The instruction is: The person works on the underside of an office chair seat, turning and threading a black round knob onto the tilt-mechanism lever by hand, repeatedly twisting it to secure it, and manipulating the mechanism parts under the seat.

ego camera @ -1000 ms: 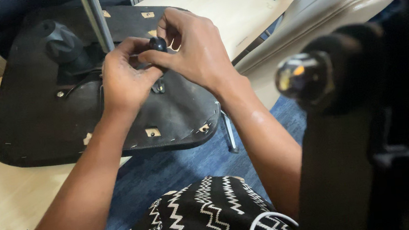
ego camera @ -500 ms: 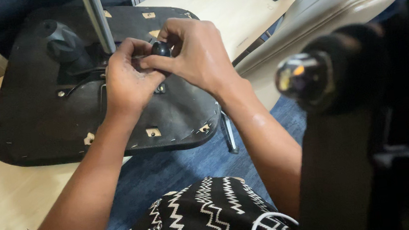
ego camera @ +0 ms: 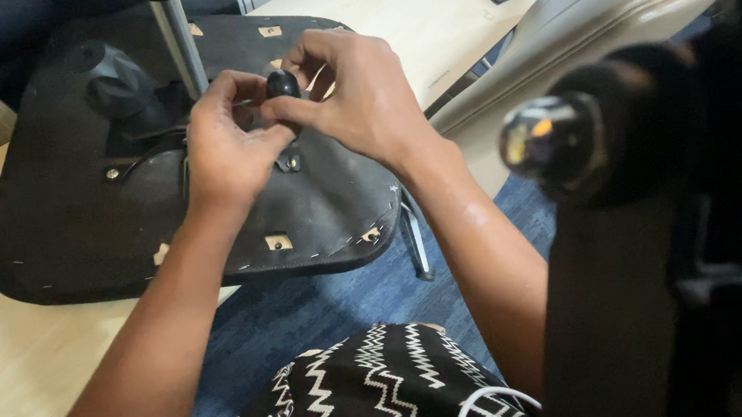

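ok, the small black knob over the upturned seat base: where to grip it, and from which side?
Probably by its rounded head, pinched from both sides. The black knob stands proud of the seat base, with its top free. The left hand comes from the near left, and the right hand from the right, fingertips meeting around it. The metal post crowds the far-left side, so avoid that.

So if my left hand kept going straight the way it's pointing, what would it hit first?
Probably the small black knob that the left hand already touches at its fingertips; past that, the metal rod, though depth is unclear.
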